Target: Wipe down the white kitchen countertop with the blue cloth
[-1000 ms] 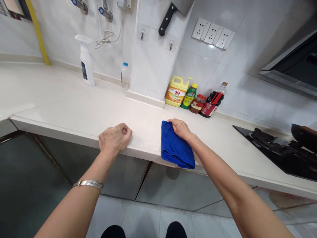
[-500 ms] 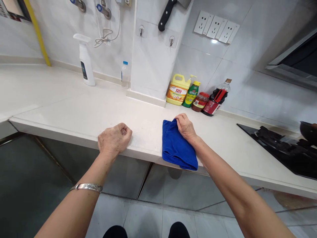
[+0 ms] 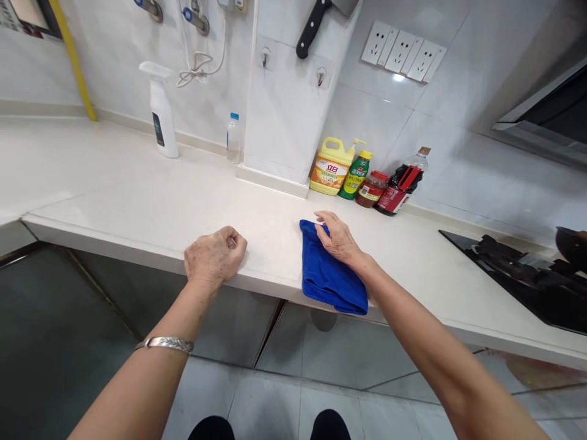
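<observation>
My left hand (image 3: 215,255) rests as a loose fist on the front of the white countertop (image 3: 151,201). Nothing shows in its curled fingers. A folded blue cloth (image 3: 323,272) lies to its right, its near end hanging slightly over the counter's front edge. Over the cloth's far right part is my right hand (image 3: 338,239), open, with thumb and fingers apart. It hovers over or lightly touches the fabric; which of these, I cannot tell. The cloth's far left corner sticks out beyond the thumb.
Along the wall stand a spray bottle (image 3: 162,116), a clear bottle (image 3: 233,139), a yellow detergent jug (image 3: 328,168), a green bottle (image 3: 355,175), a red-lidded jar (image 3: 372,189) and a dark sauce bottle (image 3: 401,183). A black stove (image 3: 518,275) is at right; a knife (image 3: 312,27) hangs above.
My right hand has let go of the cloth's far edge and its fingers have spread. The far edge of the cloth now lies flatter. My left hand stays a fist in the same place.
</observation>
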`<action>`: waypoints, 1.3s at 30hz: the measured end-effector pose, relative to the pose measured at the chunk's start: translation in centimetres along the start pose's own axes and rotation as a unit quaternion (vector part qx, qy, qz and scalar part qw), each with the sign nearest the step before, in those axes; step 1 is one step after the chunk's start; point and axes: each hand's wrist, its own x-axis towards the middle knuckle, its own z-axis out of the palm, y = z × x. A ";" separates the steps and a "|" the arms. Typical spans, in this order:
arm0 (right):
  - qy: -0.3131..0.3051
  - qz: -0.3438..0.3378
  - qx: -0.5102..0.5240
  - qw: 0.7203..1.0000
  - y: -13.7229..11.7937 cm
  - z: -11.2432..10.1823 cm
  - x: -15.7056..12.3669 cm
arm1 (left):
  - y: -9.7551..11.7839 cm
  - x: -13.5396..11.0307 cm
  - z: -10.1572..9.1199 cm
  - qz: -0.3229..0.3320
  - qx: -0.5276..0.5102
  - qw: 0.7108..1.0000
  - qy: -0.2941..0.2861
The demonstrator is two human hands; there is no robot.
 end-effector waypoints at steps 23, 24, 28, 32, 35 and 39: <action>-0.052 0.202 0.265 0.941 -6.0 -3.7 -6.5 | -0.1 0.0 0.1 0.018 -0.003 1.000 0.012; -0.016 0.206 0.267 0.941 -6.0 -3.8 -6.6 | -0.1 0.0 0.1 0.017 -0.003 1.000 0.013; 0.072 0.155 0.238 0.956 -7.1 -4.3 -6.8 | -0.2 0.1 0.2 0.017 -0.009 1.000 0.010; -0.056 0.043 0.240 0.968 -8.9 -5.0 -7.0 | -0.2 0.1 0.3 0.015 -0.011 1.000 0.018; -0.186 0.000 0.290 0.939 -9.0 -5.8 -6.6 | -0.2 0.0 0.3 0.015 -0.010 1.000 0.020; -0.086 0.075 0.204 0.972 -6.7 -5.5 -4.8 | -0.1 -0.1 0.3 0.019 -0.009 1.000 0.022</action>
